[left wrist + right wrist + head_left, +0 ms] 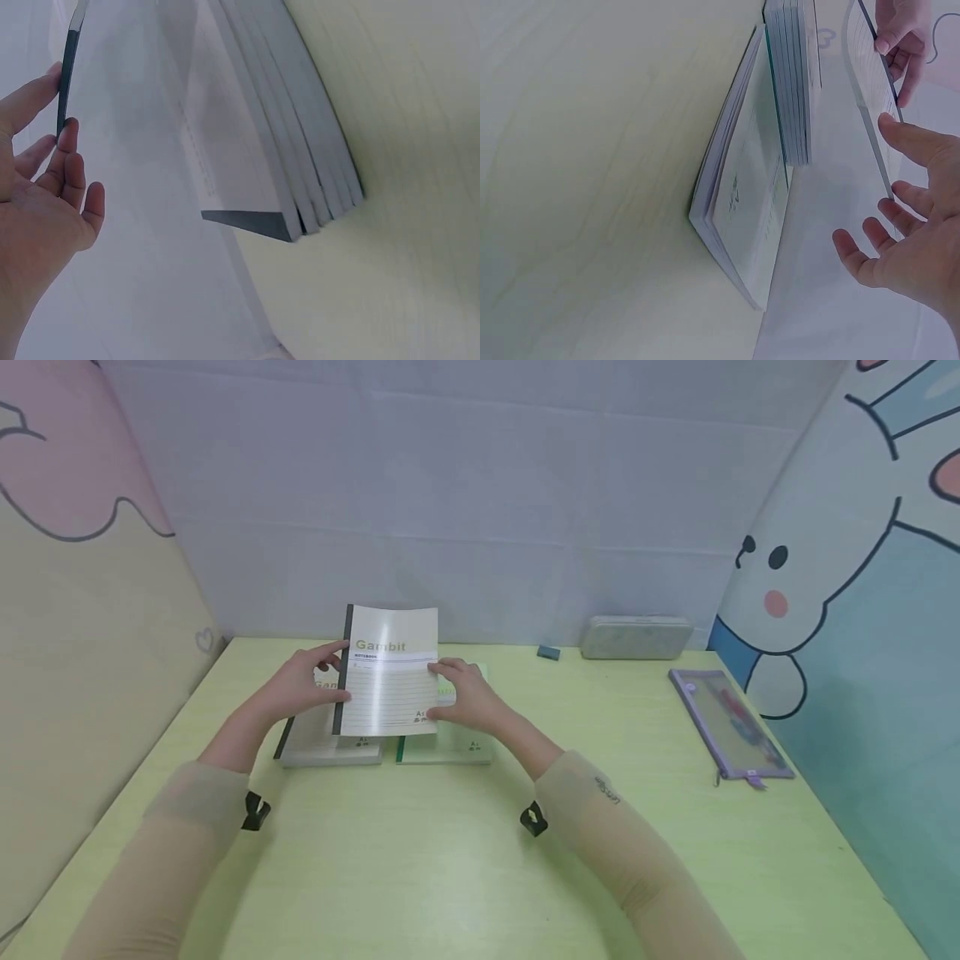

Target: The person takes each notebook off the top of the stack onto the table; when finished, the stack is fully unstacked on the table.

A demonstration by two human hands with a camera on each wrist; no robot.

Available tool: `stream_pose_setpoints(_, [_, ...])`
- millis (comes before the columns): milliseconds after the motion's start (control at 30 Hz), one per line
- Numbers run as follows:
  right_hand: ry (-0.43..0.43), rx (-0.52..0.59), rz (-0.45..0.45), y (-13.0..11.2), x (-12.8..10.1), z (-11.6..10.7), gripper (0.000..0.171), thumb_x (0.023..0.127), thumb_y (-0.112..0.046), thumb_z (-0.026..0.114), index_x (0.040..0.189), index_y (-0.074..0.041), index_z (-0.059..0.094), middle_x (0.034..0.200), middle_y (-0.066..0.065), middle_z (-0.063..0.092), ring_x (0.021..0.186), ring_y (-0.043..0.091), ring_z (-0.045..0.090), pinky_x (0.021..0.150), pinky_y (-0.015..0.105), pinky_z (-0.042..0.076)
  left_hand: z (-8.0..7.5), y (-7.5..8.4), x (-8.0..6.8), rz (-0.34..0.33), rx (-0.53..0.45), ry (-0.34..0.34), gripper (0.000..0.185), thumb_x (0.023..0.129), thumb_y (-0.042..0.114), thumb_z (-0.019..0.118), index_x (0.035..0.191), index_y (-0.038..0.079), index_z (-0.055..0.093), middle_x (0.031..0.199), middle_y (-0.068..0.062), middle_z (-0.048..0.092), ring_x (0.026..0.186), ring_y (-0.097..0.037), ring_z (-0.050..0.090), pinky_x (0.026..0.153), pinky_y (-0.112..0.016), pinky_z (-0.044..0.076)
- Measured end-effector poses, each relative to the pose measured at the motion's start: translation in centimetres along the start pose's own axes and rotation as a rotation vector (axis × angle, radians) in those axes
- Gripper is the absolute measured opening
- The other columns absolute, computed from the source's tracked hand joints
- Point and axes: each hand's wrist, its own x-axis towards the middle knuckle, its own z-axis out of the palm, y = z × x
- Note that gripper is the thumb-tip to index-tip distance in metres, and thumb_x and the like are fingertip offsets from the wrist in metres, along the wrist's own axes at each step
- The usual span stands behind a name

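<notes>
A white Gambit notebook [390, 693] with a dark spine is held up above two stacks of notebooks. My left hand [306, 681] pinches its spine edge between thumb and fingers, as the left wrist view also shows at the dark spine [67, 75]. Gripping the opposite edge is my right hand [468, 695], thumb on the front cover. Below and to the left lies a thick stack of dark-spined notebooks [322, 747]. A thinner stack with a green-spined notebook [457, 747] on top lies to its right, partly hidden behind the raised notebook and the right hand.
A small dark blue block [548, 652] and a pale pencil case [637, 637] stand at the table's back edge. On the right lies a purple-edged zip pouch [731, 722] with things inside. White sheeting hangs behind the table [390, 860], and painted walls flank it.
</notes>
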Motion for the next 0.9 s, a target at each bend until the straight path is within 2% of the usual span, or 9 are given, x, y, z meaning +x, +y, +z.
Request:
stream_pose_setpoints(300, [0.033,0.048,0.031,2.1,-1.1,-2.5,0.074,0.079,-0.026,0.077,0.143,-0.013,0.041,0.148,0.007,0.036,0.133,0.029,0.033,0.108,0.044,0.030,0.6,3.1,1.7,0.054,-0.017,0.020,0.084,0.078,0.016,0.076,0.147,0.003,0.029,0.115,-0.017,0.055,0.111,-0.032,0.043,0.093,-0.050,0.037])
stream_pose_setpoints(433, [0.033,0.052,0.037,3.3,-1.8,-3.6,0.074,0.080,-0.026,0.077,0.143,-0.013,0.041,0.147,0.009,0.037,0.129,0.030,0.038,0.104,0.045,0.035,1.2,4.5,2.4,0.052,-0.027,0.004,0.085,0.078,0.017,0.076,0.147,0.004,0.028,0.117,-0.016,0.054,0.112,-0.032,0.042,0.096,-0.049,0.035])
stream_pose_setpoints(633, [0.047,0.086,0.040,5.2,-3.0,-5.2,0.073,0.080,-0.025,0.076,0.143,-0.012,0.041,0.144,0.009,0.040,0.122,0.031,0.045,0.092,0.043,0.046,2.9,6.4,3.8,0.040,-0.053,-0.018,0.087,0.077,0.020,0.077,0.148,0.006,0.028,0.118,-0.014,0.053,0.116,-0.033,0.041,0.098,-0.049,0.034])
stream_pose_setpoints(900, [0.057,0.119,0.054,8.1,-5.3,-7.3,0.073,0.080,-0.025,0.076,0.142,-0.011,0.041,0.141,0.010,0.042,0.120,0.033,0.045,0.094,0.045,0.045,5.5,8.9,5.7,0.074,-0.077,-0.054,0.088,0.077,0.024,0.078,0.147,0.006,0.030,0.116,-0.012,0.057,0.117,-0.033,0.045,0.100,-0.047,0.037])
